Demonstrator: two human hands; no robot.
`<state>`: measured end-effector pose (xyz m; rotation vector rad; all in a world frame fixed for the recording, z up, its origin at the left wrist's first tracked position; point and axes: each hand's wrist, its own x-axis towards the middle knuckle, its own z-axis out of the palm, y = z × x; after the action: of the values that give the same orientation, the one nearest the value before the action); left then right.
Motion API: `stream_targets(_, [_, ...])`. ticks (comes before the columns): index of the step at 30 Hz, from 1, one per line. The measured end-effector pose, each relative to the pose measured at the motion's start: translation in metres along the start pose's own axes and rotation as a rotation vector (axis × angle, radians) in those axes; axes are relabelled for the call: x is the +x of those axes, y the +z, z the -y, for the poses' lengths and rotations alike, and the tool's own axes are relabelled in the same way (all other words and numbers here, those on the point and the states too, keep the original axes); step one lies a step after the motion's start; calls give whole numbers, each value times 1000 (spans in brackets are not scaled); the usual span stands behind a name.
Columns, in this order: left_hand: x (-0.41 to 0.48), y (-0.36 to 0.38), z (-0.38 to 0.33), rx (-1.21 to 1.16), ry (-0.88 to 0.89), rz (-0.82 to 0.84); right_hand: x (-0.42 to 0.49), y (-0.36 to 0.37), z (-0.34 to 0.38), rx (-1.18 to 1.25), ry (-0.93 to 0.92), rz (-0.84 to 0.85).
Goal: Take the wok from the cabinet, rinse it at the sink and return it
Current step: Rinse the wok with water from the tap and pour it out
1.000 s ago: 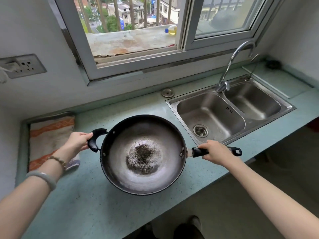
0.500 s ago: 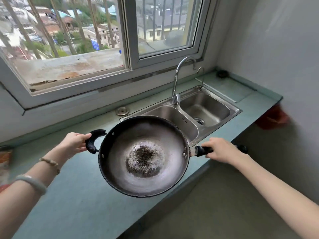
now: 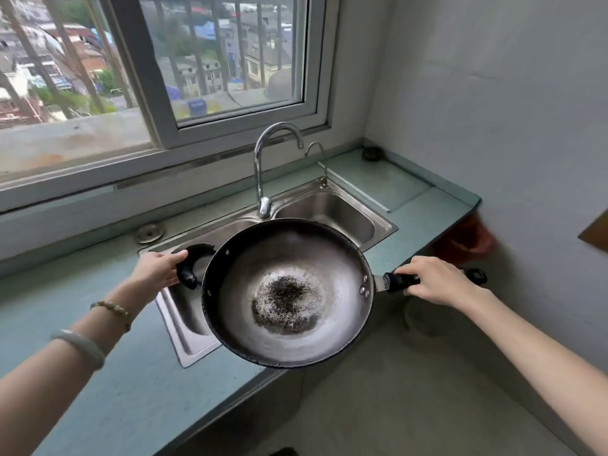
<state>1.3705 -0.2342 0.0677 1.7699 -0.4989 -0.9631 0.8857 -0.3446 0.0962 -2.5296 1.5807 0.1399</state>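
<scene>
A dark wok (image 3: 289,258) with a worn, speckled patch at its bottom hangs level over the left basin of the steel double sink (image 3: 385,227), its near edge past the counter's front. My left hand (image 3: 158,268) grips the short black loop handle on the wok's left side. My right hand (image 3: 437,281) grips the long black handle on the right. The curved tap (image 3: 263,166) stands just behind the wok, its spout above the far rim area. Most of the left basin is hidden under the wok.
The teal counter (image 3: 98,340) runs left and right of the sink. A window (image 3: 158,77) sits behind it and a white wall (image 3: 493,93) closes the right side. A round metal cap (image 3: 149,232) lies on the counter behind the sink. A red object (image 3: 467,238) hangs under the counter's right end.
The wok has travelled right from above the counter to above the sink's left basin, both hands keeping their hold. My view has swung right toward the corner.
</scene>
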Motion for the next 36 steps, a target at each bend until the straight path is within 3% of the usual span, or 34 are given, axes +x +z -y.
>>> stream_targets(10, [78,100,-5,-39,-88,50,118,-6,-104,-31,-42,50])
stream_targets(21, [130,191,-19,-72,-188,-16,290,-35,-180,-76,-194,82])
stream_targets(36, [168,280,28,-192,-333,-503,506,14,-207,-91,-557,252])
